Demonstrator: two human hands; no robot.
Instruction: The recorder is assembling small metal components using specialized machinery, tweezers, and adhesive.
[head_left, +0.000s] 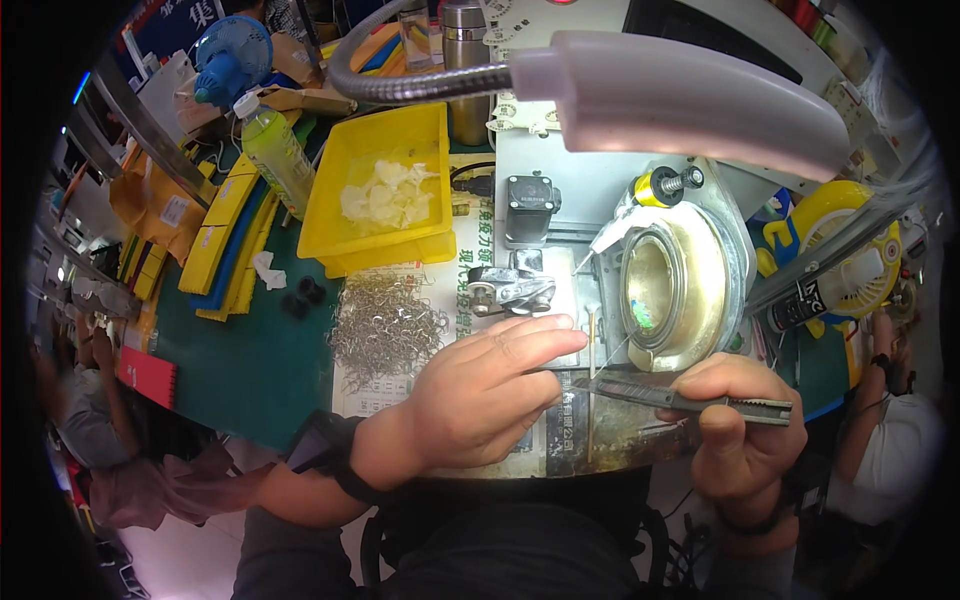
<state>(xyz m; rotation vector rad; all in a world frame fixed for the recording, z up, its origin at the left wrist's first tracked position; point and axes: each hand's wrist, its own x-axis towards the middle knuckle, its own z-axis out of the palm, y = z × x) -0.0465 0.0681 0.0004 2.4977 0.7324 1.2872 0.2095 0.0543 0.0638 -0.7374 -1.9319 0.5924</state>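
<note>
My right hand (745,425) grips a grey utility knife (690,398), its blade end pointing left toward my left fingertips. My left hand (490,395) is closed in a pinch in front of the machine, the index finger reaching forward; whatever it pinches is hidden. Beyond the knife stands a machine with a large upright metal ring (708,285), and a fine thread or wire runs from it down toward the knife tip. A small metal clamp fixture (515,287) sits just past my left fingers. Beside my left wrist lies a heap of tangled small metal wire pieces (385,325).
A white gooseneck lamp (690,100) hangs low over the machine. Left of it are a yellow bin (375,255) holding whitish pieces, a green bottle (275,155) and yellow and blue strips (222,235). A yellow fan (850,245) stands right; other people sit at both sides.
</note>
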